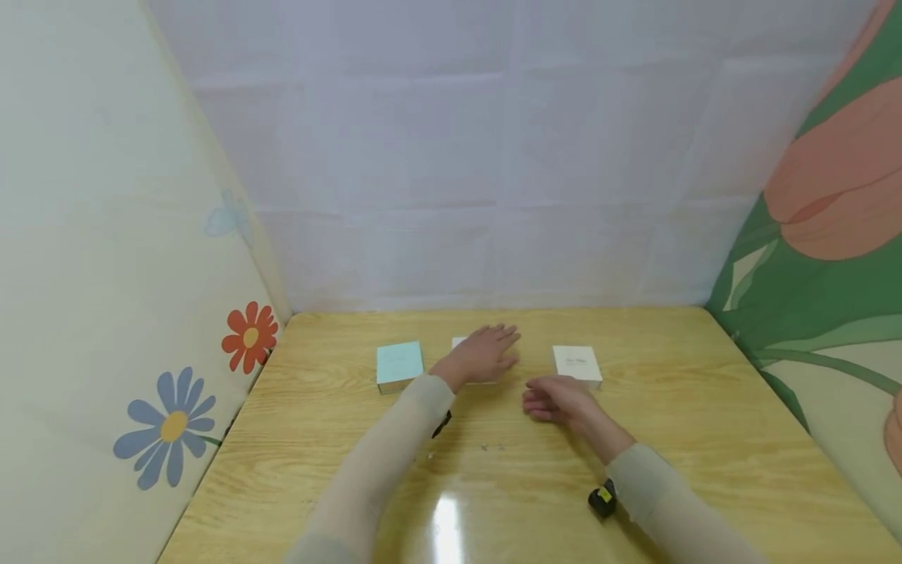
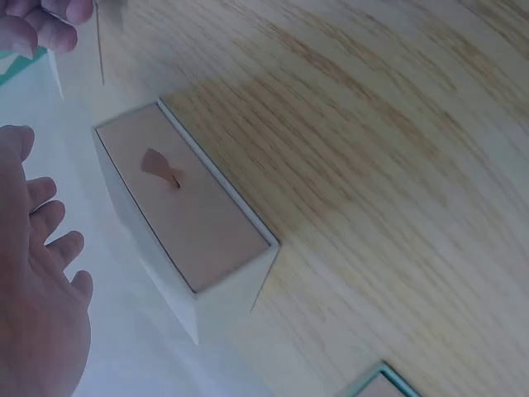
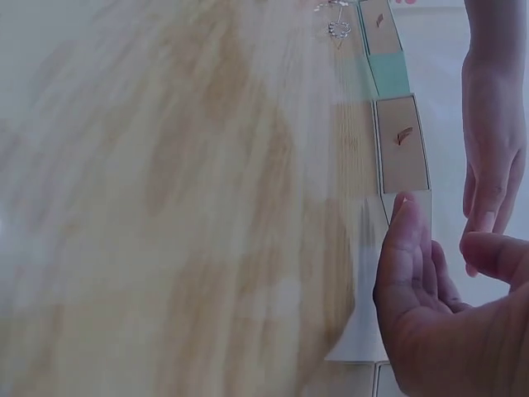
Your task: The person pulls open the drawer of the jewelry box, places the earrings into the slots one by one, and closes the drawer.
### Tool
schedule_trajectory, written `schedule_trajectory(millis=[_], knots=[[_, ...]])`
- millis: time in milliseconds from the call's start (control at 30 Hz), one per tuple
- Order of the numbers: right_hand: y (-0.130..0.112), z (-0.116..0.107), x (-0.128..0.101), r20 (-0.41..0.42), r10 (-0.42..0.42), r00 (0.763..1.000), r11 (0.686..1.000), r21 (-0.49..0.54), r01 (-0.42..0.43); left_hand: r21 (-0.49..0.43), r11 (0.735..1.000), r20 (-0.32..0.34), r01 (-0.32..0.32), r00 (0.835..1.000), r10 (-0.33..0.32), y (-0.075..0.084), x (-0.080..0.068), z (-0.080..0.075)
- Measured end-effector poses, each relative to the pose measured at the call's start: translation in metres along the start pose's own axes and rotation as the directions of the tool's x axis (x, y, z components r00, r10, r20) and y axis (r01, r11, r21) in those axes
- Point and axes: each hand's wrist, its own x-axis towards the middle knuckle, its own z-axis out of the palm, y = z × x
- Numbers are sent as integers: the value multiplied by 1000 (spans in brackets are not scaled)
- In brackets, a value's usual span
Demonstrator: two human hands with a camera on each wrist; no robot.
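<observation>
My left hand (image 1: pixel 482 356) hovers over the middle white box (image 1: pixel 460 341), fingers stretched toward the right and holding nothing. It hides most of that box in the head view. In the left wrist view the box shows a brownish-pink front (image 2: pixel 190 219) with a small brown tab on it. My right hand (image 1: pixel 560 401), thumb apart from loosely bent fingers, is in front of the right white box (image 1: pixel 578 363) and holds nothing. To the left of my left hand sits a turquoise box (image 1: pixel 399 363), whose front (image 3: pixel 380 25) also carries a small tab.
A small shiny wire-like piece (image 3: pixel 337 29) lies before the turquoise box in the right wrist view. White cloth (image 1: pixel 493 196) backs the wooden table (image 1: pixel 507 501). Flower-patterned panels (image 1: pixel 92 274) flank it. A black wrist device (image 1: pixel 602 499) is under the right sleeve.
</observation>
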Motion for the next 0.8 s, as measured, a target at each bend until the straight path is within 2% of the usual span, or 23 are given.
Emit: schedule_trajectory(millis=[233, 567, 800], knots=[[-5, 10, 10, 15, 20, 1000, 1000, -19, -19, 42, 999, -13, -16, 1000, 17, -11, -7, 1], [-4, 22, 16, 51, 33, 998, 999, -27, -32, 69, 998, 17, 13, 1000, -14, -25, -16, 4], [-4, 36, 22, 62, 51, 997, 999, -4, -51, 34, 999, 25, 38, 999, -38, -38, -28, 8]])
